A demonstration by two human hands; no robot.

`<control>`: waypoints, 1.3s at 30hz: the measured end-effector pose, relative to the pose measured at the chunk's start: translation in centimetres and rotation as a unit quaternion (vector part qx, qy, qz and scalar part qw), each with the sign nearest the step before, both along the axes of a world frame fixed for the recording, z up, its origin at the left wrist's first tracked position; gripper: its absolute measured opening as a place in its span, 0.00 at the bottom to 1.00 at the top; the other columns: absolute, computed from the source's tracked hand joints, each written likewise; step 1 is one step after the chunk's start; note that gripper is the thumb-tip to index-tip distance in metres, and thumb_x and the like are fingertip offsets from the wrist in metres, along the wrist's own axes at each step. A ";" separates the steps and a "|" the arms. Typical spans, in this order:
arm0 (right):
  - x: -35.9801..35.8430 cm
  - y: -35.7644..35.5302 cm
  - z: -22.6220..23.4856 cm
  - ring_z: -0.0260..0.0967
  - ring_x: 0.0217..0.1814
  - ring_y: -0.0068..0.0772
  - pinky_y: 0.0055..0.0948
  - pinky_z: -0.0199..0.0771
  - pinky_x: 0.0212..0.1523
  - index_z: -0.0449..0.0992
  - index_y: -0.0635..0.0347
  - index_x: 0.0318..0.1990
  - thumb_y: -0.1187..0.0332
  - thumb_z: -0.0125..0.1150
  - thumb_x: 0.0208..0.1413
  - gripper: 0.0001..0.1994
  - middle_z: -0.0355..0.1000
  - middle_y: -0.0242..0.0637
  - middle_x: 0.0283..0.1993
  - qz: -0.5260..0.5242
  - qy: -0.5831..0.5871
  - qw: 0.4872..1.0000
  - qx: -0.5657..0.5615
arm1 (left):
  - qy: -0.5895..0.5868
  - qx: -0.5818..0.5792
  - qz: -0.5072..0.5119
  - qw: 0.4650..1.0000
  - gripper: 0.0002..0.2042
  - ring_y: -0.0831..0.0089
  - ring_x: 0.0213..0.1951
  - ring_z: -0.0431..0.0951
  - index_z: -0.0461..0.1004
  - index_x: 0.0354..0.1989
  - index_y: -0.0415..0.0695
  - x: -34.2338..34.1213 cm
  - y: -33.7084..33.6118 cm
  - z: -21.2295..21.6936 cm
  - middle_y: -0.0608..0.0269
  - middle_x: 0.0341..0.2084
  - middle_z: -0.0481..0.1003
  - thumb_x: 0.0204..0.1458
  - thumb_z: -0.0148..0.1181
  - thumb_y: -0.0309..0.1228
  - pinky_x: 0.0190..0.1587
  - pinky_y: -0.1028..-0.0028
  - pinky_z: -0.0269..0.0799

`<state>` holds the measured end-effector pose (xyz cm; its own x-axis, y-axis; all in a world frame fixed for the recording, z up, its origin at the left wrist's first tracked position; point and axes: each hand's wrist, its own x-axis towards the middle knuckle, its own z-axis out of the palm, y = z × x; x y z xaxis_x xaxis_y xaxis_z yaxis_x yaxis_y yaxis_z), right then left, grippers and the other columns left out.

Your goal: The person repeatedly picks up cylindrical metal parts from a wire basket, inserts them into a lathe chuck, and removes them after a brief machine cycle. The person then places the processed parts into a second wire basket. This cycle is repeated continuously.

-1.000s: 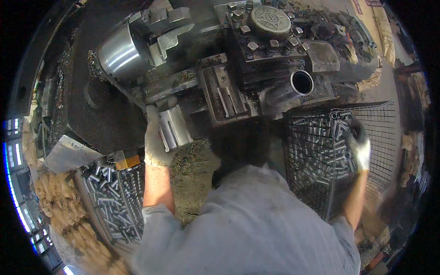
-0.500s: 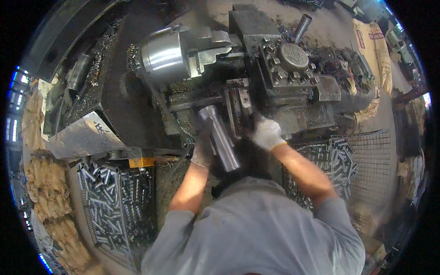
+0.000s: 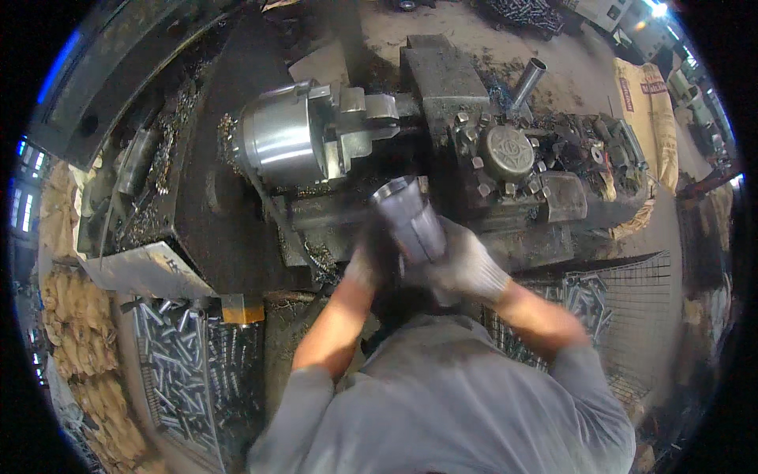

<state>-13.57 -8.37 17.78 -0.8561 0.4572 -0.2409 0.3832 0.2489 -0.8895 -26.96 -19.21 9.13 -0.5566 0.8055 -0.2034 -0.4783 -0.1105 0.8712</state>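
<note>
A shiny hollow metal tube (image 3: pixel 412 223) tilts up in front of my body, its open end pointing away from me. My left hand (image 3: pixel 374 259), in a work glove dark with grime, is closed on the tube's left side. On its right side, my right hand (image 3: pixel 467 265) in a whiter knitted glove wraps round the lower part. Motion blurs both hands, and the tube's near end is hidden between them. Just beyond is the lathe's chuck (image 3: pixel 280 142) with stepped jaws; nothing is clamped in them.
A tool post (image 3: pixel 509 154) with several bolts stands right of the chuck, with another upright tube (image 3: pixel 529 83) behind it. Wire baskets of metal parts flank me: one at left (image 3: pixel 178 363), one at right (image 3: pixel 584 304). Brown sacks (image 3: pixel 83 324) are stacked far left.
My right hand has come from the machine's slide onto the tube. The tube has moved right and tipped, its open end now facing up and away. The view has shifted slightly.
</note>
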 end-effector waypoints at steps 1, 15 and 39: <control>1.0 0.9 2.2 0.82 0.53 0.51 0.43 0.81 0.55 0.70 0.63 0.65 0.58 0.81 0.38 0.44 0.81 0.56 0.51 0.048 0.067 0.996 0.030 | -0.138 -0.007 -0.002 0.990 0.23 0.60 0.56 0.79 0.73 0.63 0.46 -0.7 1.1 -0.7 0.57 0.55 0.79 0.70 0.50 0.49 0.57 0.62 0.76; -17.5 24.7 5.9 0.83 0.47 0.51 0.44 0.83 0.46 0.82 0.59 0.51 0.62 0.75 0.42 0.25 0.83 0.50 0.43 0.336 -0.235 0.655 0.635 | 0.471 -0.227 0.176 0.834 0.13 0.59 0.41 0.83 0.79 0.53 0.44 0.6 -6.2 -3.1 0.49 0.41 0.81 0.60 0.64 0.26 0.44 0.66 0.77; -19.6 21.9 2.2 0.81 0.51 0.51 0.43 0.78 0.55 0.73 0.58 0.66 0.58 0.73 0.47 0.37 0.81 0.57 0.51 0.262 -0.067 0.890 0.368 | -0.149 -0.056 0.499 0.852 0.13 0.70 0.23 0.72 0.76 0.36 0.52 -4.1 -35.2 -13.4 0.68 0.24 0.73 0.67 0.54 0.46 0.29 0.67 0.68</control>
